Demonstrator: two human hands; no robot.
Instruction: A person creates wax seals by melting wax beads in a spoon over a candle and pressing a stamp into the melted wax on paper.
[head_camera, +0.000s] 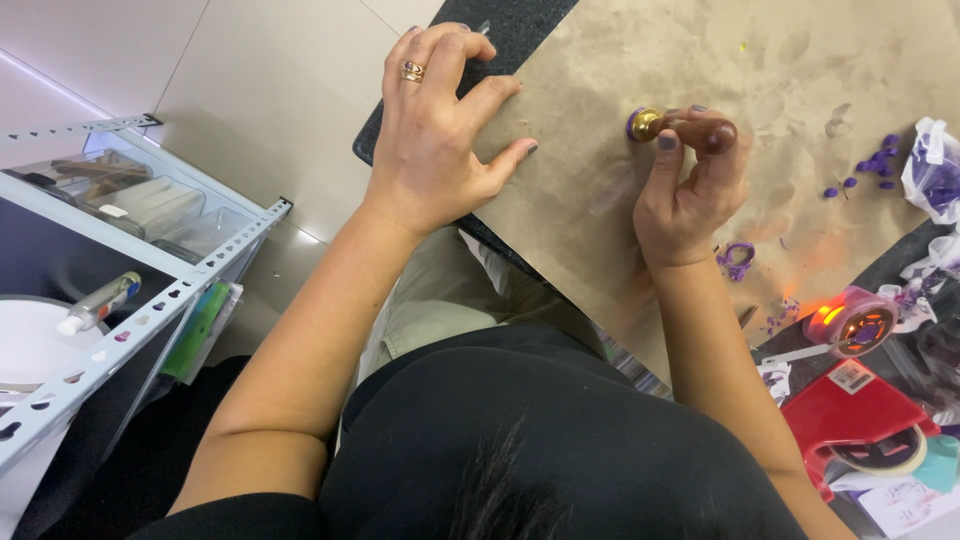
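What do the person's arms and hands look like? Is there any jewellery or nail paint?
Both arms are bare up to short black sleeves. The left hand wears a gold-coloured ring on one finger. The right hand has dark-painted nails; one left nail also looks dark. No watch or bracelet shows on either wrist.

floor (270, 90): pale large tiles | left: grey metal shelving rack (130, 320) | dark worktop (515, 25) under brown paper
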